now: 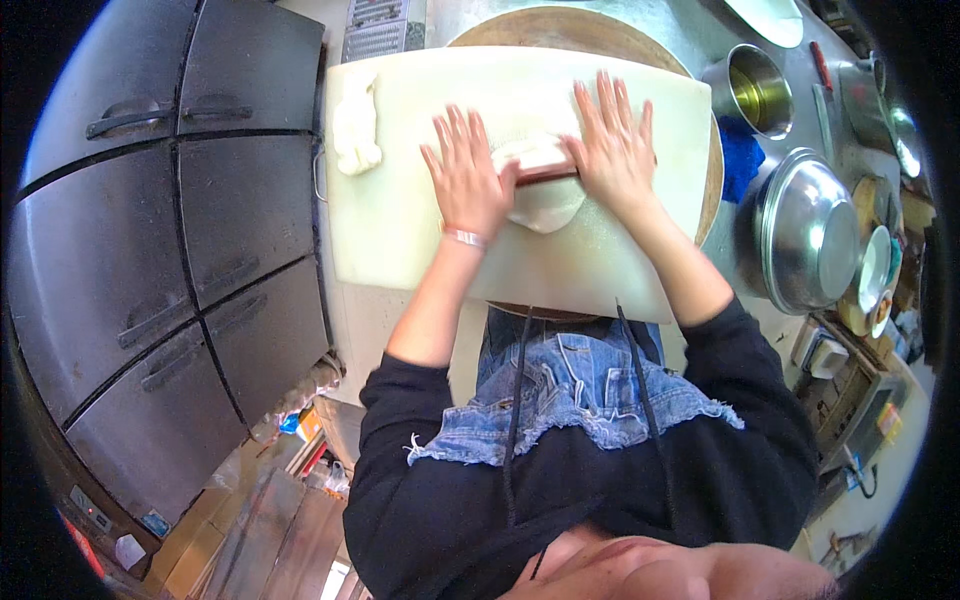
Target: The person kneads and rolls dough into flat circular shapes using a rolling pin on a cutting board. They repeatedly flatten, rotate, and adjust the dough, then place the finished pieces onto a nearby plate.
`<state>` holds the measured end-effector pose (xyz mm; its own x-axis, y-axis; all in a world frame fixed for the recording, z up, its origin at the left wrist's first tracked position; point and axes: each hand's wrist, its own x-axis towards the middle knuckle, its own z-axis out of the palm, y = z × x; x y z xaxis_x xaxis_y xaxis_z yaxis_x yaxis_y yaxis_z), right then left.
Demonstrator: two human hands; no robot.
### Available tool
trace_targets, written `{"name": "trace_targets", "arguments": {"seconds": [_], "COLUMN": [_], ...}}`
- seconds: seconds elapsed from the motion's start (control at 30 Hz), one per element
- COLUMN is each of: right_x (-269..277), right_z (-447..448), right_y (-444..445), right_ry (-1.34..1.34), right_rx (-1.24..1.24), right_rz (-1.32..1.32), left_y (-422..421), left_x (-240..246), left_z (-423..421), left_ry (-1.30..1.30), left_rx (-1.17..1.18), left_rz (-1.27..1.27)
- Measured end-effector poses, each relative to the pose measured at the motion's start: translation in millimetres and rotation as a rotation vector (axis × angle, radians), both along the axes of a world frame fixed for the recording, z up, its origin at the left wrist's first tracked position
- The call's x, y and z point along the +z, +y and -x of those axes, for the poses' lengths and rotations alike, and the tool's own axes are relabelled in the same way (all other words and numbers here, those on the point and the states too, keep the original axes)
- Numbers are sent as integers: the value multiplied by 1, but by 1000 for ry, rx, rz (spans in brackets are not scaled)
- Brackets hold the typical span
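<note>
A dark reddish-brown rolling pin (546, 173) lies across a flattened sheet of pale dough (551, 206) on a large whitish board (405, 247). My left hand (466, 180) rests over the pin's left end, palm down with fingers spread. Over its right end lies my right hand (616, 150), also flat with the fingers apart. Neither hand has its fingers wrapped round the pin. A separate long lump of dough (358, 127) lies near the board's left edge.
Beneath the board shows a round wooden board (562, 26). To the right are a metal pot of yellowish liquid (754, 94), a blue cloth (741, 165), a large metal bowl (810, 232) and a knife (823, 112). A steel refrigerator (247, 180) stands at left.
</note>
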<state>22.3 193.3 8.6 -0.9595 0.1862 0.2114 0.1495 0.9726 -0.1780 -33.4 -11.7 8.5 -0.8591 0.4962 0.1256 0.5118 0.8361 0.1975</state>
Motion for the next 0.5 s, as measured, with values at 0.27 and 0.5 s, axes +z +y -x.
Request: {"name": "trace_targets", "arguments": {"seconds": [0.27, 0.5], "right_x": [11, 14], "right_z": [-54, -101], "right_y": [-5, 5], "right_ry": [-192, -83], "right_rx": [147, 304], "right_rz": [59, 65], "left_y": [-23, -9], "left_x": [-9, 36], "left_z": [-46, -18], "left_ry": [-93, -133], "left_rx": [-124, -304], "left_rz": [52, -234]}}
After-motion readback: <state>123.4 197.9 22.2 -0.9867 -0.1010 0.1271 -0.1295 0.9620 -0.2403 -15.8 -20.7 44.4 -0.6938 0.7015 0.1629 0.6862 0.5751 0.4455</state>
